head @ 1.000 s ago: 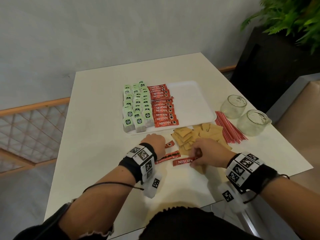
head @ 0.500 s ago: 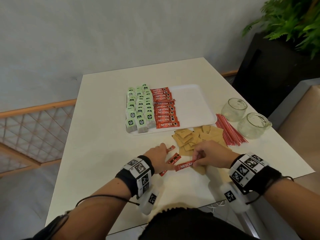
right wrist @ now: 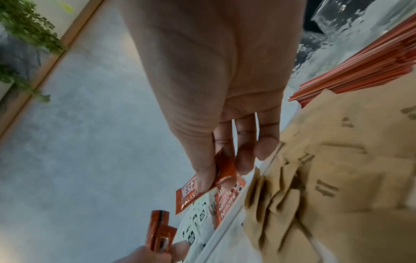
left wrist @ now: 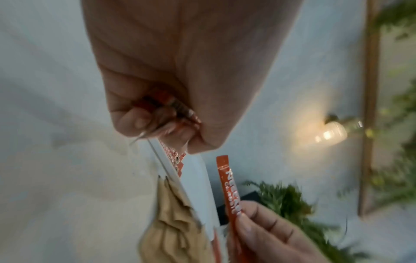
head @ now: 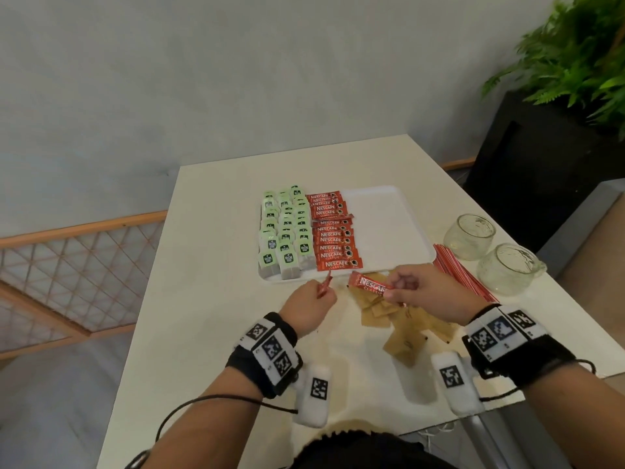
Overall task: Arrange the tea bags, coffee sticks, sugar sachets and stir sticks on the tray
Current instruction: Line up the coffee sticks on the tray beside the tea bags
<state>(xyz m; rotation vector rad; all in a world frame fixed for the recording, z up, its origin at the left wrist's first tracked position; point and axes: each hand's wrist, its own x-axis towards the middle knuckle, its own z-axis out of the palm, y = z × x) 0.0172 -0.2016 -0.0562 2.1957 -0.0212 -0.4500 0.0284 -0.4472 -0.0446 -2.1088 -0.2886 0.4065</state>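
Leftmost on the white tray (head: pixel 389 211), rows of green tea bags (head: pixel 285 231) are laid along its left edge, and a column of red coffee sticks (head: pixel 333 238) is set just beside them, toward the tray's middle; the right part of the tray is bare. Just short of the tray's near edge, the left hand (head: pixel 309 308) is raised over the table (head: pixel 209 265) with its fingers curled round folded red coffee sticks (head: pixel 325 285), whose ends stick up past the knuckles; how many are held cannot be told. To its right, a single coffee stick (head: pixel 368 285) is pinched at one end between thumb and fingertips of the right hand (head: pixel 426 294), the printed face upward and the free end pointed toward the left hand, apart from it. Beneath and beside the right hand, brown sugar sachets (head: pixel 406 328) are heaped loosely on the table near its front edge. Further right, a bundle of red stir sticks (head: pixel 463 274) is laid on the table beside the tray's right edge, and two clear glass cups (head: pixel 470 235) are stood near the table's right edge.
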